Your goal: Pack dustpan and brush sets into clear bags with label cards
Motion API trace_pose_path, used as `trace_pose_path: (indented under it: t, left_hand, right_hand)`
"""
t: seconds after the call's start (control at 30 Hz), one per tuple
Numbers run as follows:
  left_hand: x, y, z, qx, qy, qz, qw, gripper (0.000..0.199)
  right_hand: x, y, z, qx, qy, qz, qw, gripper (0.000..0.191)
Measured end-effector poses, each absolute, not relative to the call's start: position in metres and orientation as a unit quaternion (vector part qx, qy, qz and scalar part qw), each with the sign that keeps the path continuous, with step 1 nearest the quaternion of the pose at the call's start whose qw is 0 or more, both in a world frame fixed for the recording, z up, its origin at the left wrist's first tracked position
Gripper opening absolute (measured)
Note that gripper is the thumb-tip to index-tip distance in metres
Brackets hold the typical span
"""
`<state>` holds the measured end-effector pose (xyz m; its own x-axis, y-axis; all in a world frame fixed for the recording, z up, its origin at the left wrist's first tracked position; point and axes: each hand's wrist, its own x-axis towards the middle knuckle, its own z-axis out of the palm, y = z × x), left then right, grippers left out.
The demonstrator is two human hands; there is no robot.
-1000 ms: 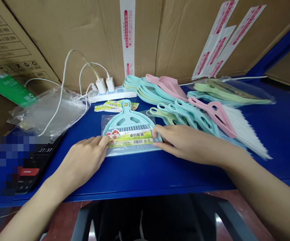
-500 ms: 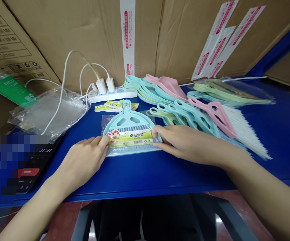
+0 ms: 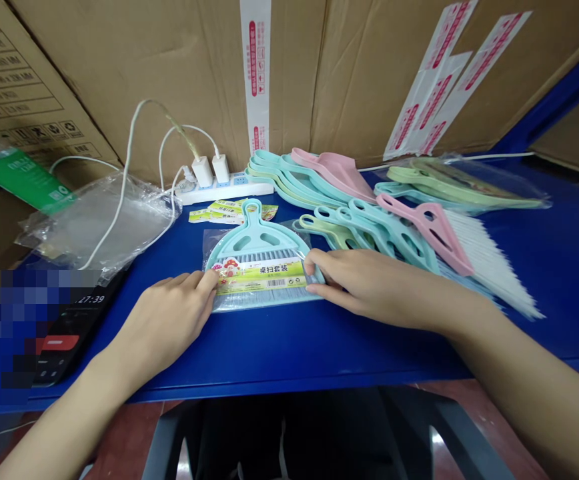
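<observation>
A light-blue dustpan and brush set (image 3: 257, 243) lies flat on the blue table, handle pointing away from me, in a clear plastic bag. A printed label (image 3: 264, 275) with a mushroom picture crosses its bristles. My left hand (image 3: 177, 313) is closed on the set's left edge, thumb near the label's end. At the right edge, my right hand (image 3: 354, 280) pinches the bag and dustpan between thumb and fingers. Just right of the set are several loose brushes (image 3: 389, 233) in blue, green and pink, partly behind my right forearm.
Stacked dustpans (image 3: 309, 177) lie at the back beside a power strip (image 3: 239, 189) with white cables. Loose labels (image 3: 224, 211) sit behind the set. Clear bags (image 3: 114, 220) and a phone (image 3: 69, 340) are on the left; bagged green dustpans (image 3: 459, 180) lie back right.
The timer on the phone has advanced. Both hands and the bagged set look the same as before.
</observation>
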<state>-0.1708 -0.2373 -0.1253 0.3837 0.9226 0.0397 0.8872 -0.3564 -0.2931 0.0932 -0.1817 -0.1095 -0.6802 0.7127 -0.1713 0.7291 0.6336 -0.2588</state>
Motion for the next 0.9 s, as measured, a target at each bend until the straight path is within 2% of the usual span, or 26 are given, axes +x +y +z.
trace_pose_path:
  t: [0.13,0.43,0.9]
  left_hand:
    - [-0.1722,-0.2377,-0.1268,-0.826,-0.544,0.061,0.133,0.033]
    - [-0.1719,-0.2370,-0.1277,-0.823,-0.545,0.078,0.140,0.030]
    - [-0.1758,-0.2374,-0.1302,-0.829,-0.532,0.064,0.160,0.031]
  right_hand:
    - [0.0945,-0.1803,-0.1118,0.391,0.907,-0.159,0.010,0.017]
    - [0.0920,-0.1821,-0.1089,0.406,0.897,-0.170,0.038,0.017]
    - [0.0925,-0.1818,-0.1083,0.408,0.896,-0.170,0.036,0.016]
